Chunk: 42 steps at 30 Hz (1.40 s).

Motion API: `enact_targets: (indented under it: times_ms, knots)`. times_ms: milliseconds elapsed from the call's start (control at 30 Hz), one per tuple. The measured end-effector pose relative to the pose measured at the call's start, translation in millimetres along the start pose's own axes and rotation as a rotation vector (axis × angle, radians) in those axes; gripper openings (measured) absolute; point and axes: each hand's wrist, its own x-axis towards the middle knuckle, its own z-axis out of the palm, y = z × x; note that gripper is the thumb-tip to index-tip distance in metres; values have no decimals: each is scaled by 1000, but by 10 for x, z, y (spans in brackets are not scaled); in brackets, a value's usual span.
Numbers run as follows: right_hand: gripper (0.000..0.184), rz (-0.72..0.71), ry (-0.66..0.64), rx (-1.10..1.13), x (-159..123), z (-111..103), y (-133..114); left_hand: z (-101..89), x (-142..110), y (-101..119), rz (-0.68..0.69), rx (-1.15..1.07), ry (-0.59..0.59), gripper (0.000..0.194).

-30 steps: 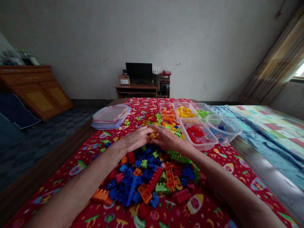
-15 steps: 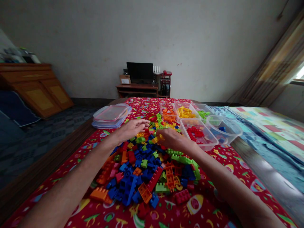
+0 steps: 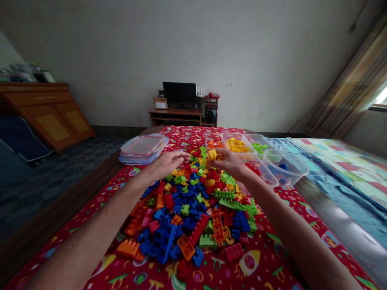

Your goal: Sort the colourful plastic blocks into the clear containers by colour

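Note:
A heap of mixed toy building bricks in blue, red, orange, green, yellow and pink covers the middle of the table. Over its far left side hovers my left hand, empty, with its fingers stretched out. My right hand pinches a yellow building brick above the far right part of the heap, near the plastic boxes. Behind it stands a clear box holding yellow bricks. My right hand and forearm partly hide a nearer box with red bricks.
Other clear containers hold orange bricks, green bricks and blue bricks. Stacked plastic lids lie at the table's left edge. A red patterned cloth covers the table. A bed stands on the right.
My right hand has lifted the yellow brick from over the heap, moving it up and away toward the boxes. My left hand has hardly moved.

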Motion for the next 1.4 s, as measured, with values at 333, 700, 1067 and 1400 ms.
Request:
enact_targets:
  times_ms: [333,700,1067,1400]
  knots:
    - [31,225,9,604,-75,-516,169,-11,-7,30,5,-49,-5,42]
    - [21,224,304,73,121,-721,291,-34,31,-24,28,-8,-63,40]
    - [47,432,534,-516,787,-1334,532,-58,96,-138,38,67,-116,39]
    - [32,79,446,-478,500,-1122,222,-105,117,-202,131,480,-93,43]
